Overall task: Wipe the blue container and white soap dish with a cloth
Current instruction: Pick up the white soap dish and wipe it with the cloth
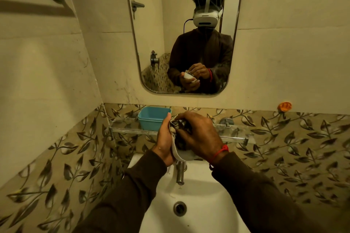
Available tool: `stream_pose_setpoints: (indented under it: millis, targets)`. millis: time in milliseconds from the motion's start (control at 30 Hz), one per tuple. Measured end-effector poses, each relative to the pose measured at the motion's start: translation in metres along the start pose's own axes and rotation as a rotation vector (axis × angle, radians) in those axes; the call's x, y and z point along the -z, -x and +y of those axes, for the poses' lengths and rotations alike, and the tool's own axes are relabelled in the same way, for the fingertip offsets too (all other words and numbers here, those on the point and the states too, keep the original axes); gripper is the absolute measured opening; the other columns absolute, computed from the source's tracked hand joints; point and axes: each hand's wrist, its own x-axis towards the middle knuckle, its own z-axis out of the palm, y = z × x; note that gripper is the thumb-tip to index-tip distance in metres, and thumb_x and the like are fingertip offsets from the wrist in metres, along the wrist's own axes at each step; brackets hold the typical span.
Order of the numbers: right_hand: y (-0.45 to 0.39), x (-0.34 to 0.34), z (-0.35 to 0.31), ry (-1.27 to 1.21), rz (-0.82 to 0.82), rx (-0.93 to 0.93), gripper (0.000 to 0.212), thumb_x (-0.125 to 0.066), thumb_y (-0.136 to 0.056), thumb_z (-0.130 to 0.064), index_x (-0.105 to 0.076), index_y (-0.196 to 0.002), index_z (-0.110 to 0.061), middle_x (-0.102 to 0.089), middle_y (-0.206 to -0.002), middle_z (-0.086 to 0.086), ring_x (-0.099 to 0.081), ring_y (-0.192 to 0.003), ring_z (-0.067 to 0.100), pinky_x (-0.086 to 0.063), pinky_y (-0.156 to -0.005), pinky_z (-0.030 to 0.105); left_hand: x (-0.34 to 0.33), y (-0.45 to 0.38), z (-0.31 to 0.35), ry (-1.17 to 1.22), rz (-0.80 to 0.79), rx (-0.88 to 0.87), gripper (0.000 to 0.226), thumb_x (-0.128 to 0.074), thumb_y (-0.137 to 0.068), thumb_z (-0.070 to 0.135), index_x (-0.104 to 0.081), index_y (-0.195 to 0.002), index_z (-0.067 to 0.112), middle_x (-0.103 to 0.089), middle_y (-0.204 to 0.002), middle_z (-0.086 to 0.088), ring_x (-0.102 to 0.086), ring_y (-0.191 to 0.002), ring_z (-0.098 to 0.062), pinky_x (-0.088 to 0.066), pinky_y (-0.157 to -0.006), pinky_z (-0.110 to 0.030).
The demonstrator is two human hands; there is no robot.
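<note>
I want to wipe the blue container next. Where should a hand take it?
Grip the blue container by its open top rim on the left short wall, coming from above left. It sits upright on the glass shelf, and both hands crowd its right side.

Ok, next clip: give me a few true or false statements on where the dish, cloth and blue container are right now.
1. The left hand holds the white soap dish. True.
2. The right hand presses a cloth into the dish. True.
3. The blue container sits in the sink. False: it stands on the glass shelf.
4. The dish rests on the shelf. False: it is held above the tap.
</note>
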Motion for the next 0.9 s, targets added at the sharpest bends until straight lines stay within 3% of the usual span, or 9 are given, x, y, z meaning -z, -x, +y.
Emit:
stream_pose_setpoints:
  millis: [100, 167, 233, 433, 533, 667, 767, 900]
  targets:
    - [0.007, 0.006, -0.002, -0.069, -0.213, 0.055, 0.026, -0.069, -0.083, -0.020, -0.062, -0.108, -0.025, -0.067, -0.106, -0.002, -0.058, -0.097, 0.009, -0.050, -0.084, 0.022, 0.007, 0.004, 0.015, -0.014, -0.097, 0.033, 0.068, -0.039, -0.095, 0.066, -0.070, -0.126, 0.014, -0.072, -0.115, -0.022, -0.071, -0.103, -0.033, -0.057, -0.088, -0.048]
    - [0.015, 0.005, -0.005, -0.113, -0.415, 0.050, 0.030, -0.069, -0.084, -0.018, -0.062, -0.111, -0.028, -0.066, -0.111, -0.004, -0.058, -0.104, 0.010, -0.051, -0.088, 0.024, 0.010, 0.003, 0.027, -0.046, -0.143, 0.032, 0.066, -0.037, -0.097, 0.063, -0.062, -0.136, 0.016, -0.071, -0.104, -0.021, -0.068, -0.092, -0.031, -0.055, -0.083, -0.044]
    - [0.020, 0.004, -0.008, -0.140, -0.484, 0.055, 0.030, -0.067, -0.085, -0.016, -0.061, -0.112, -0.028, -0.065, -0.113, -0.004, -0.058, -0.106, 0.010, -0.053, -0.090, 0.027, 0.009, 0.004, 0.032, -0.078, -0.178, 0.036, 0.064, -0.036, -0.098, 0.061, -0.064, -0.134, 0.015, -0.070, -0.095, -0.020, -0.067, -0.084, -0.028, -0.056, -0.078, -0.040]
    - [0.005, 0.013, -0.010, 0.011, -0.240, 0.237, 0.027, -0.070, -0.083, -0.020, -0.063, -0.109, -0.018, -0.065, -0.109, 0.001, -0.058, -0.104, 0.013, -0.046, -0.091, 0.022, 0.001, 0.004, 0.030, 0.036, -0.173, 0.026, 0.071, -0.032, -0.099, 0.064, -0.063, -0.134, 0.011, -0.067, -0.115, -0.023, -0.069, -0.100, -0.032, -0.056, -0.088, -0.045]
    - [-0.002, 0.011, -0.010, 0.072, -0.072, 0.243, 0.026, -0.072, -0.080, -0.019, -0.061, -0.102, -0.014, -0.060, -0.102, 0.005, -0.052, -0.093, 0.014, -0.045, -0.079, 0.022, -0.004, 0.010, 0.024, -0.020, -0.153, 0.052, 0.072, -0.037, -0.096, 0.068, -0.067, -0.130, 0.013, -0.065, -0.131, -0.022, -0.063, -0.118, -0.036, -0.049, -0.103, -0.052]
    - [-0.011, 0.011, -0.008, 0.193, 0.105, 0.137, 0.028, -0.074, -0.077, -0.015, -0.061, -0.101, -0.007, -0.058, -0.097, 0.011, -0.055, -0.088, 0.024, -0.052, -0.072, 0.037, -0.012, 0.007, 0.019, -0.060, -0.098, -0.016, 0.067, -0.040, -0.095, 0.067, -0.076, -0.115, 0.014, -0.071, -0.122, -0.021, -0.070, -0.110, -0.034, -0.059, -0.086, -0.048]
    - [-0.011, 0.009, -0.009, 0.305, 0.141, 0.083, 0.028, -0.072, -0.079, -0.018, -0.061, -0.101, -0.005, -0.060, -0.098, 0.014, -0.057, -0.089, 0.029, -0.054, -0.071, 0.038, -0.016, 0.001, 0.023, -0.144, -0.068, -0.088, 0.065, -0.037, -0.094, 0.069, -0.082, -0.098, 0.023, -0.077, -0.108, -0.015, -0.074, -0.100, -0.029, -0.061, -0.076, -0.043]
    - [-0.014, 0.012, -0.010, 0.390, 0.065, -0.011, 0.035, -0.062, -0.087, -0.025, -0.055, -0.118, -0.011, -0.056, -0.111, 0.011, -0.054, -0.100, 0.028, -0.052, -0.079, 0.039, -0.017, -0.002, 0.025, -0.177, -0.038, -0.119, 0.066, -0.038, -0.091, 0.073, -0.079, -0.107, 0.024, -0.076, -0.112, -0.015, -0.074, -0.101, -0.029, -0.061, -0.074, -0.043]
